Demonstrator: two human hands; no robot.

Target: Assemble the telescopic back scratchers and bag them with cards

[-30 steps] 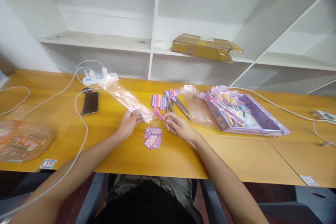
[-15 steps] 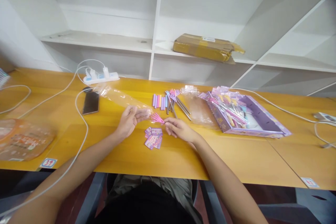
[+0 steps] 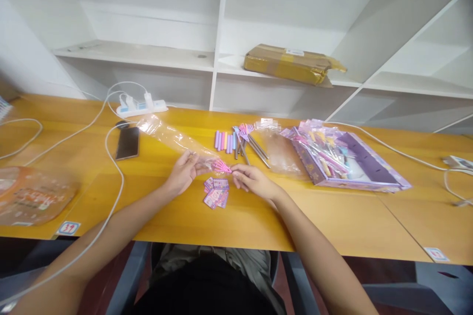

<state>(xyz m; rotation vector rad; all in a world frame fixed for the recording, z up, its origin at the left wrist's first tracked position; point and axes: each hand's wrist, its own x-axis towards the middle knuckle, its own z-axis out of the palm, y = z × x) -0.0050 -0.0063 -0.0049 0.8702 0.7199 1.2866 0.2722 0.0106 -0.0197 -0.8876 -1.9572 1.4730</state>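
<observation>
My left hand [image 3: 182, 173] pinches the mouth end of a long clear plastic bag [image 3: 173, 138], which stretches away to the upper left. In my right hand [image 3: 253, 181] is a pink hand-shaped back scratcher [image 3: 220, 166], gripped just below its head. The head lies at the bag's near end and seems to be inside its opening; my fingers cover the rest of the scratcher. Below it, several small purple-pink printed cards [image 3: 216, 192] lie on the table. Beyond my hands are more back scratchers [image 3: 254, 147] with metal rods, beside a row of coloured handle tubes [image 3: 224, 141].
Flat clear bags [image 3: 283, 152] lie left of a purple display box [image 3: 354, 184] holding packed items. A phone [image 3: 127, 143], a power strip [image 3: 142, 108] and white cables occupy the left side. An orange bag [image 3: 37, 194] sits far left; a taped carton [image 3: 291, 65] rests on the shelf.
The pink scratcher head has gone from the edge of the bag's opening to within it. My left hand has shifted slightly right along the bag.
</observation>
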